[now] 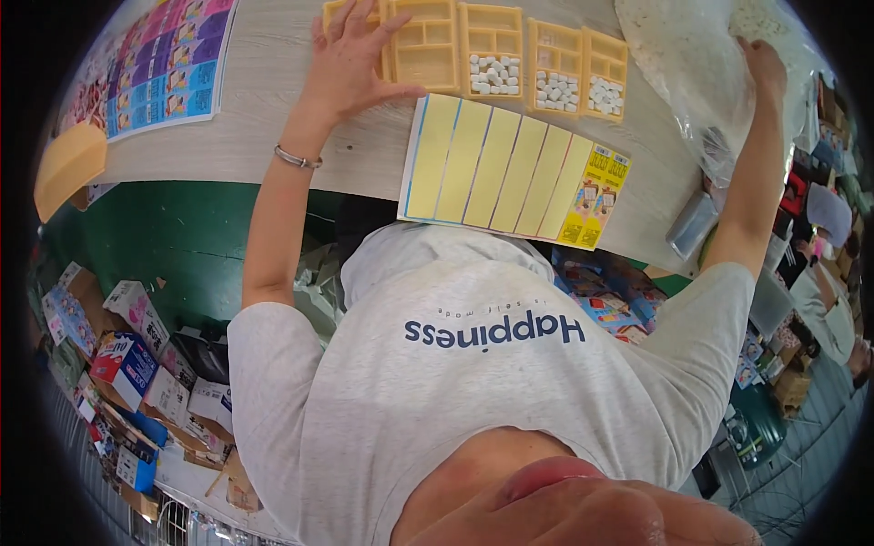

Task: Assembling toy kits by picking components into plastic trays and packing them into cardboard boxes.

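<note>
My left hand [350, 68] spreads its fingers over the leftmost yellow plastic tray [330, 11], its thumb stretched toward the right. Beside it lies another divided yellow tray [426, 59], with no white pieces visible in it. Further right, three similar trays hold small white pieces [493, 76] in their near compartments. At the far right, my right hand [767, 71] has bent fingers closed on a large clear plastic bag [678, 50] with pale bits inside. Just below the trays, a sheet of pale yellow strips [492, 164] lies at the table's near edge.
A colourful printed sheet [168, 68] lies at the table's left, near a curved yellow piece [71, 168] at the edge. A clear box-like item [694, 223] rests by my right forearm. Cartons [123, 364] crowd the lower left. Another person [824, 296] appears at far right.
</note>
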`<state>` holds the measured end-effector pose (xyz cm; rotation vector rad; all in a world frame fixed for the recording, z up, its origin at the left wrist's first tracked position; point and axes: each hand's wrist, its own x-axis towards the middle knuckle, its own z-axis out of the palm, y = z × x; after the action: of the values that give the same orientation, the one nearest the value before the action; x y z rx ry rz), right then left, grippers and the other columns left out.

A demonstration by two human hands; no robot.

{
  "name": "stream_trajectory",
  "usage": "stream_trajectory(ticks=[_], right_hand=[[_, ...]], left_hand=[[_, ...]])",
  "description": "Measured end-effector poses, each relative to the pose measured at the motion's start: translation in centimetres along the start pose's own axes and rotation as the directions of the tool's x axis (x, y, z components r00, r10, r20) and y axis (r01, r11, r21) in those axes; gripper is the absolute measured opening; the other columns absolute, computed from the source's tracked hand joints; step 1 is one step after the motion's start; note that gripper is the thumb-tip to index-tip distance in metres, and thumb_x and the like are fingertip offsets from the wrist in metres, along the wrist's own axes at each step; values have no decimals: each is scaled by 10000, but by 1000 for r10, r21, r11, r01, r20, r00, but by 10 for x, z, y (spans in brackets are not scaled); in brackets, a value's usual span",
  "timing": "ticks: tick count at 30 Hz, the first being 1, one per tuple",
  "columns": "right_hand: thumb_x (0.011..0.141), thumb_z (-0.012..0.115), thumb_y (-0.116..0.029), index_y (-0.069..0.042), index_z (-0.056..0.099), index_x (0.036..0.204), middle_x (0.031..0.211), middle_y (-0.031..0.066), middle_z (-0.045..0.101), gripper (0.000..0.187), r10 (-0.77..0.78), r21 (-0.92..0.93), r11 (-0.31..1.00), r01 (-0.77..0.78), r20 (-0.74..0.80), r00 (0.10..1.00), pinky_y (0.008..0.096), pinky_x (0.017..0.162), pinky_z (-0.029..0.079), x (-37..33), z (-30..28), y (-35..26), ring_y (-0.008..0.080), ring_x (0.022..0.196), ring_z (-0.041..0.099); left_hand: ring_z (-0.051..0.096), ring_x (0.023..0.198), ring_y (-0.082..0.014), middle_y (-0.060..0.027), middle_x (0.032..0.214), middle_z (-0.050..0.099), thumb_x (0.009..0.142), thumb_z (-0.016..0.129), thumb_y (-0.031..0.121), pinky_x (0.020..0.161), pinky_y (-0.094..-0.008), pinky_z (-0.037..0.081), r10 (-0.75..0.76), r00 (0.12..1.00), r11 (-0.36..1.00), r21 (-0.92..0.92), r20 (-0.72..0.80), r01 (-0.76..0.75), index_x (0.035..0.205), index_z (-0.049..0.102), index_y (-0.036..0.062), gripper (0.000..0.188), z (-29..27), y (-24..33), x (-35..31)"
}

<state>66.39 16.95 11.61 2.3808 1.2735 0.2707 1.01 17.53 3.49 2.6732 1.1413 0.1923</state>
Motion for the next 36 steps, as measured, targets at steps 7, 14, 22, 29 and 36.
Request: stream_trajectory(ticks=[7, 14, 22, 29, 36], right_hand=[[975, 635, -365, -166, 652, 902, 779, 4, 579, 213, 233, 797, -580, 170, -38, 972, 292, 582, 426, -108, -97, -98, 105, 610, 492], [1035, 544, -279, -133, 577, 815, 631, -47, 491, 266, -307, 554, -786, -273, 34, 951, 209, 462, 351, -285, -89, -372, 57, 502, 443], [1020, 578, -233, -83, 636, 727, 630, -40, 568, 335, -210, 746, -654, -123, -23, 977, 222, 487, 378, -280, -36, -422, 49, 521, 478], [1012, 564, -181, -80, 618, 718, 660, -41, 557, 315, -77, 692, -720, -52, -5, 997, 233, 569, 385, -278, -28, -423, 50, 616, 486], [1028, 547, -258, -95, 610, 860, 704, -40, 518, 242, -253, 567, -795, -217, 15, 967, 238, 576, 372, -281, -53, -376, 87, 643, 485]], left_hand=[[242, 1471, -409, -240, 1572, 302, 609, 815, 654, 1161, -652, 156, 84, 813, 854, -379, -576, -356, 1489, 434, 133, 1092, 92, -50, -6], [276, 1463, -379, -217, 1568, 321, 626, 803, 650, 1161, -642, 175, 78, 868, 877, -380, -491, -294, 1494, 423, 123, 1085, 60, -28, 4], [298, 1447, -359, -184, 1543, 354, 629, 807, 610, 1175, -618, 163, 61, 831, 955, -211, -553, -210, 1460, 465, 122, 1023, 79, -35, 4], [306, 1437, -365, -199, 1529, 359, 620, 820, 597, 1170, -620, 157, 60, 814, 941, -238, -578, -239, 1460, 455, 102, 1040, 79, -31, 9], [406, 1413, -208, -14, 1506, 482, 891, 651, 514, 1202, -547, 146, 97, 964, 995, 47, -247, -88, 1437, 513, 159, 666, 52, -4, -23]])
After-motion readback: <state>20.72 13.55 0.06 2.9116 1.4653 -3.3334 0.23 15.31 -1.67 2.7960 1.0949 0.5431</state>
